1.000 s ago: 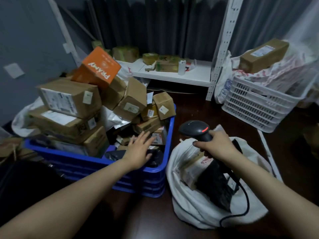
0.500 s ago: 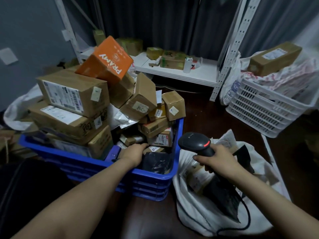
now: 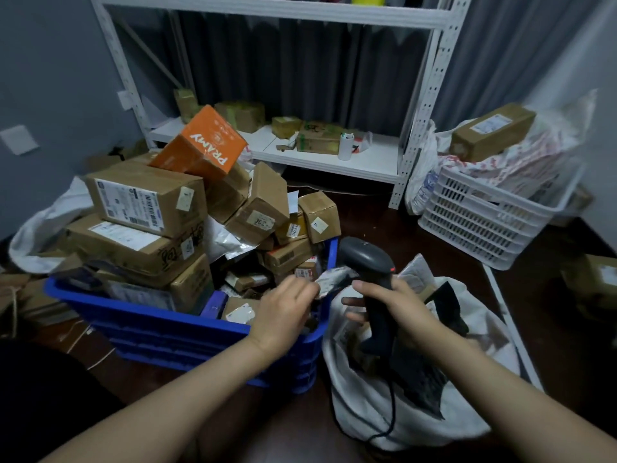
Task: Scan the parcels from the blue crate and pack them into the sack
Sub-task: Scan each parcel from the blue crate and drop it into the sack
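A blue crate (image 3: 160, 324) on the floor is heaped with cardboard parcels, an orange box (image 3: 200, 145) on top. My left hand (image 3: 283, 312) grips a dark soft parcel (image 3: 334, 279) with a pale label, lifted above the crate's right corner. My right hand (image 3: 397, 309) holds the black barcode scanner (image 3: 367, 262) by its handle, its head right beside the parcel. Below the scanner lies the white sack (image 3: 417, 419), open, with parcels and dark bags inside. The scanner's cord hangs over the sack.
A white basket (image 3: 484, 225) with bags and a long brown box (image 3: 494, 132) stands at right. A white metal shelf (image 3: 334, 162) with small boxes is behind. More white bags lie left of the crate. Dark floor surrounds everything.
My left hand closed on the dark parcel inside the crate and raised it to the right, toward the scanner. My right hand brought the scanner closer to it.
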